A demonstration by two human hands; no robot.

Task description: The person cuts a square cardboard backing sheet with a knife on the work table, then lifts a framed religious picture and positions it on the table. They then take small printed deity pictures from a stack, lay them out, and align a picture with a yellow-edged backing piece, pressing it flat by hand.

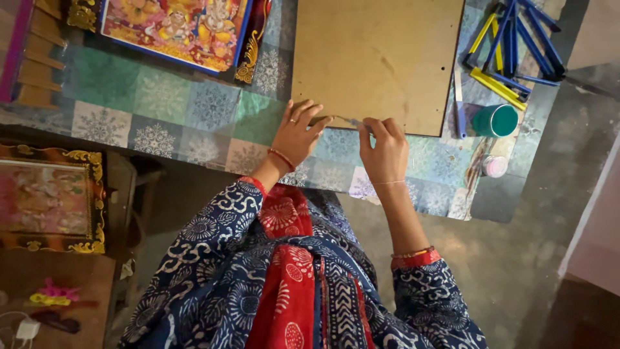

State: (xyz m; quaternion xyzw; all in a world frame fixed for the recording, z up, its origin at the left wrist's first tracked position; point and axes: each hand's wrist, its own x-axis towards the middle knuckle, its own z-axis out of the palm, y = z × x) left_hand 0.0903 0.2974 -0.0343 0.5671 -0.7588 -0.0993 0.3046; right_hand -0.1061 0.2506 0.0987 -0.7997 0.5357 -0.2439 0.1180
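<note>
Person stands at the near edge of a desk (194, 110) covered with a patterned cloth of green, grey and white snowflake squares. A brown hardboard sheet (378, 58) lies flat on it, far and slightly right of the hands, its near edge running just beyond the fingers.

Left hand (297, 137): palm down, fingers spread and pressed on the near left corner of the board; a ring on one finger, a red bangle at the wrist. Its grip is apart, holding nothing, only bearing down.

Right hand (385, 152): fingers drawn together, clamped on a thin metal tool (352, 121) whose tip points left along the board's near edge, towards the left fingertips. What kind of tool it is cannot be told; too small.

Right of the board: a teal cup (496, 120) lying on its side, a small round pink-lidded container (495, 166) nearer, and a heap of blue and yellow strips (513, 45) at the far right. A blue stick (460, 110) lies between board and cup.

Far left on the desk: a colourful framed picture (177, 29) with gilt corners. A second gilt-framed picture (48, 197) sits lower at the left, off the desk.

Sleeves are navy print with white; a red patterned scarf hangs in front.
</note>
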